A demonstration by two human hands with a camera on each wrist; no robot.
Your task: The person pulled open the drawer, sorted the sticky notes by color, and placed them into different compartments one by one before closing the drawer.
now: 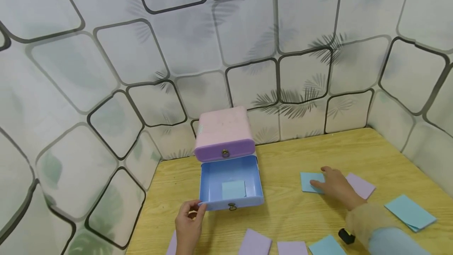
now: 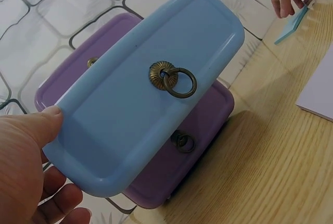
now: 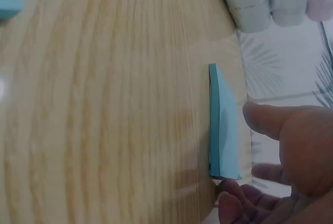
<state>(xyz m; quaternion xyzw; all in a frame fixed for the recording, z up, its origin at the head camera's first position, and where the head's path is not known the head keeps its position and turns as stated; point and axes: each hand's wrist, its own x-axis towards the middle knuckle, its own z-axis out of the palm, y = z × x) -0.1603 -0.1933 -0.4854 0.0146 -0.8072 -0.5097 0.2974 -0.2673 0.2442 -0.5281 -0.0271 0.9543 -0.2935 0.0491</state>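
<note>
A small drawer box [image 1: 226,129] with a pink body stands at the back of the table, its blue drawer [image 1: 231,204] pulled out. Inside the drawer lies a light blue paper piece [image 1: 233,189]. My left hand [image 1: 189,223] pinches the drawer's front left corner, thumb [image 2: 49,122] on the front face. Over on the right, my right hand [image 1: 336,186] reaches above a blue paper pad [image 1: 311,182], fingers spread. In the right wrist view the thumb [image 3: 265,120] stands apart from the pad [image 3: 223,130], with fingertips near its lower end.
A purple pad [image 1: 361,186] lies just beyond the right hand, another blue pad [image 1: 410,211] farther right. Along the near edge are purple pads [image 1: 255,242], [image 1: 291,248] and a blue one [image 1: 327,246]. A small black object [image 1: 346,236] sits near the right sleeve. Patterned wall covering [image 1: 198,50] rises behind.
</note>
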